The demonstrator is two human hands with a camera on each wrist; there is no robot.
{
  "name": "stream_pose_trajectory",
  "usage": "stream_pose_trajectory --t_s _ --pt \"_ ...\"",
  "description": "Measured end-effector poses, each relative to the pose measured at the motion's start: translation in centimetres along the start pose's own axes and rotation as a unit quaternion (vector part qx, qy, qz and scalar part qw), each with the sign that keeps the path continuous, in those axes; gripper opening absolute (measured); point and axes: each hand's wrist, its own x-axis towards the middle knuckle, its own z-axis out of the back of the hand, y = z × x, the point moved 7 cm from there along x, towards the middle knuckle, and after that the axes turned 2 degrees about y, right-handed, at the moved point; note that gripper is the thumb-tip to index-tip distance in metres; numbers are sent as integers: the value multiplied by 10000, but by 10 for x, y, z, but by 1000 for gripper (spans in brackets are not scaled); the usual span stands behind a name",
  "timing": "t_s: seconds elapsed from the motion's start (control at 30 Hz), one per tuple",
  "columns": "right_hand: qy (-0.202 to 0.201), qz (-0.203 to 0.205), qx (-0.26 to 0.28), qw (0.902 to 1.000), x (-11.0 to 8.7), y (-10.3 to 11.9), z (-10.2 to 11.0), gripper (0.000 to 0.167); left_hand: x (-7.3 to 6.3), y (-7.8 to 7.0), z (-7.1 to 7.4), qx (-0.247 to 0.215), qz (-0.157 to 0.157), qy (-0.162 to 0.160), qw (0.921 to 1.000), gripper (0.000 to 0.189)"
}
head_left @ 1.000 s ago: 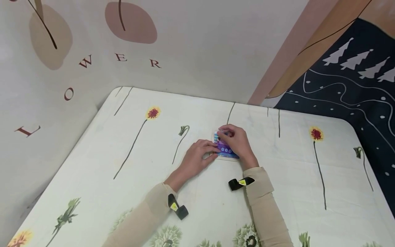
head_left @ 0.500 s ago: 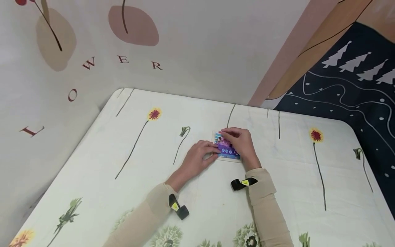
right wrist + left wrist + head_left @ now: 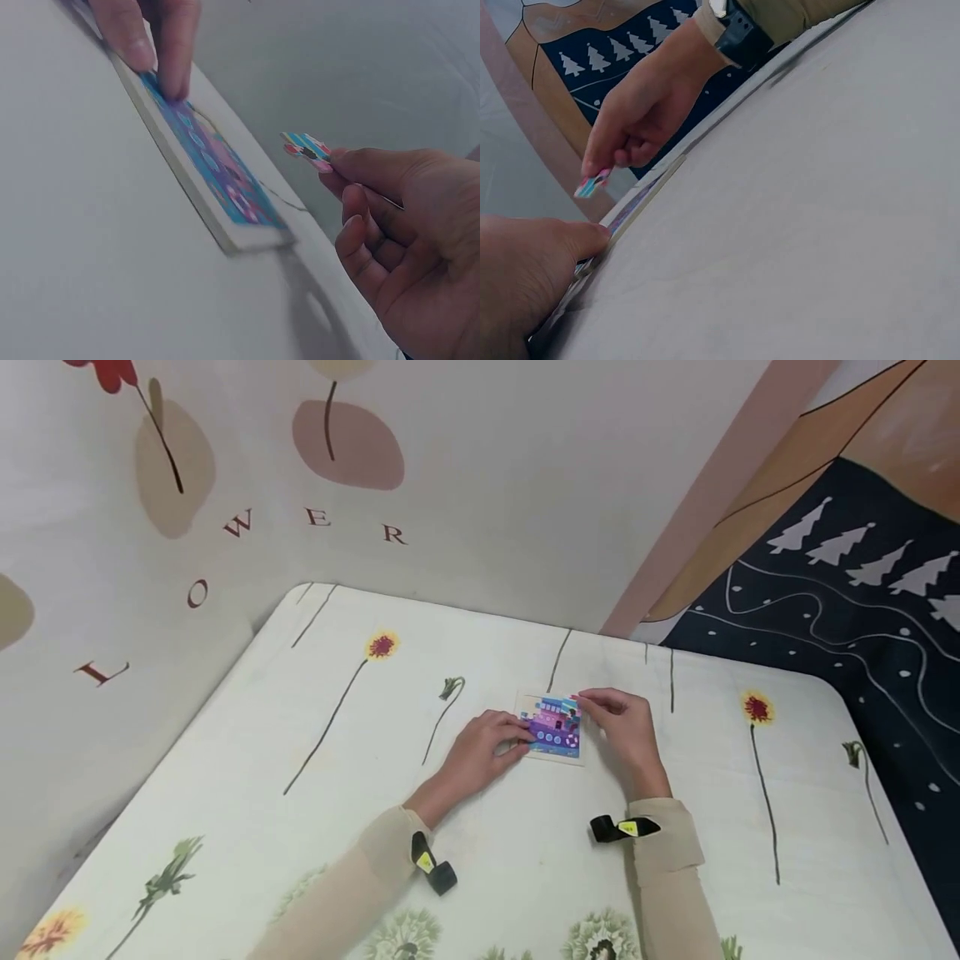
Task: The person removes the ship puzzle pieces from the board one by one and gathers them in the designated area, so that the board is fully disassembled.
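A small jigsaw puzzle (image 3: 557, 759) with a purple and pink ship picture lies in a pale, thin tray on the table. My left hand (image 3: 478, 750) holds the tray's left side, fingertips on the picture and thumb at the near edge. Between thumb and index finger, my right hand (image 3: 628, 731) pinches a loose puzzle piece (image 3: 306, 151) with blue stripes and some red and pink. In the right wrist view the piece is raised above the tray. Part of the picture's left side is hidden under the left fingers.
A white cloth with printed flowers covers the table (image 3: 360, 877). Behind it rises a pale wall hanging (image 3: 487, 527) with letters; a dark hanging with white trees (image 3: 802, 527) is at the right. Each wrist carries a black strapped camera (image 3: 442, 877).
My right hand has moved right, off the picture, carrying the puzzle piece and uncovering the ship. The left hand stays at the tray's left side. The head view has shifted slightly.
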Motion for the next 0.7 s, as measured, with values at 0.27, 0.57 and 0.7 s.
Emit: stream_pose_trajectory --t_s 0.27,0.57,0.7 --pt "-55 -590 -330 9977 -16 -29 31 29 -1 5 -3 11 -28 -81 10000 20" --pt "-233 -637 -349 9971 -19 -44 55 29 -2 6 -2 -80 -59 -92 9999 19" --pt "-275 -456 -435 9976 -18 -44 61 27 0 1 -1 -99 -136 -126 9998 19"
